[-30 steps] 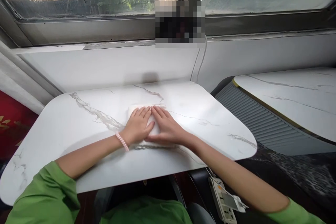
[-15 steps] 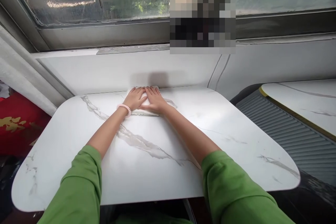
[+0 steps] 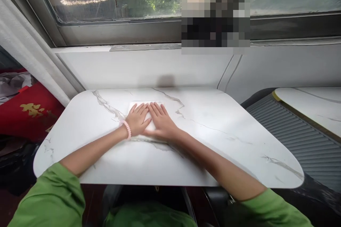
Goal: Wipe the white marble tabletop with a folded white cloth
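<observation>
A folded white cloth (image 3: pixel 152 125) lies on the white marble-patterned table (image 3: pixel 239 131), a little behind its middle. My left hand (image 3: pixel 137 118), with a pink beaded bracelet (image 3: pixel 127 129) at the wrist, rests flat on the cloth's left part, fingers stretched out. Beside it my right hand (image 3: pixel 163 122) presses flat on the right part, fingers also extended. The fingertips of both hands nearly meet at the centre. Most of the cloth is covered by the palms; its far edge and a strip between the thumbs show.
A white wall (image 3: pixel 149 65) and a window frame (image 3: pixel 122 34) bound the table's far side. To the left hang a pale curtain (image 3: pixel 34 42) and a red bag (image 3: pixel 29 113). Grey ribbed seating (image 3: pixel 287 127) and another table (image 3: pixel 314 99) stand at right.
Both hands and the cloth have come from the table's far edge toward me. My elbows are bent wider apart, and the view has shifted slightly left.
</observation>
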Demonstrator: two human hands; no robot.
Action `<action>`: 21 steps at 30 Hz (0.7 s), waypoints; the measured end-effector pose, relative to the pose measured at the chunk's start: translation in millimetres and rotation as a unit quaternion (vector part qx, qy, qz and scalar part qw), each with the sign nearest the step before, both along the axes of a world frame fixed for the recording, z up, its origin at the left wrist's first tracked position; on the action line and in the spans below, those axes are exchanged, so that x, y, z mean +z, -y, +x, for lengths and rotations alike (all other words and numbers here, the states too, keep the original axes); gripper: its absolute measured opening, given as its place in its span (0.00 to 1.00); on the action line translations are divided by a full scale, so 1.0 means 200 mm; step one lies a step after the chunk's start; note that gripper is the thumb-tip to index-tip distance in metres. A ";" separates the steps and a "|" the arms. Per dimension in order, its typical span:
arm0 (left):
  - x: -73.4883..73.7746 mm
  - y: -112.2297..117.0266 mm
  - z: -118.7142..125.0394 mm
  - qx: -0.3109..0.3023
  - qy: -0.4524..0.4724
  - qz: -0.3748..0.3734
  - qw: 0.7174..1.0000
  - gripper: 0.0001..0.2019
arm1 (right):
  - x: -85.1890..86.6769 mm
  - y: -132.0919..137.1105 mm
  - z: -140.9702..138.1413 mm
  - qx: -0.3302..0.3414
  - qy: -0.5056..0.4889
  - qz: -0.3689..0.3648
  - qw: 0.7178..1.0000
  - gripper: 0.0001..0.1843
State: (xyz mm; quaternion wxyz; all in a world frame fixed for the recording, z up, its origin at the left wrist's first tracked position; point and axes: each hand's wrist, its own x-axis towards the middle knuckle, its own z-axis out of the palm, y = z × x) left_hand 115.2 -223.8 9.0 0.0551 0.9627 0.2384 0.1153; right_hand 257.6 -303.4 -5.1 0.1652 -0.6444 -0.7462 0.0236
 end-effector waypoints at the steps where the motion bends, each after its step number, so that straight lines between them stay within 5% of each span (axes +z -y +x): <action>1: 0.01 0.06 -0.06 -0.011 0.007 -0.005 1.000 0.23 | 0.01 0.06 -0.04 0.012 -0.001 -0.003 1.000 0.59; 6: 0.07 0.32 -0.31 -0.031 0.027 -0.035 0.999 0.23 | 0.04 0.32 -0.24 0.057 -0.011 0.006 0.998 0.60; 12: 0.08 0.45 -0.48 0.006 0.019 -0.021 1.000 0.27 | 0.04 0.40 -0.37 0.091 -0.034 0.024 0.995 0.61; 17: 0.06 0.39 -0.52 0.045 0.004 -0.001 0.999 0.29 | 0.04 0.29 -0.39 0.120 -0.038 0.026 0.992 0.58; 21: 0.03 0.15 -0.50 0.085 -0.008 -0.022 0.996 0.27 | 0.02 0.06 -0.40 0.107 -0.032 0.012 0.994 0.53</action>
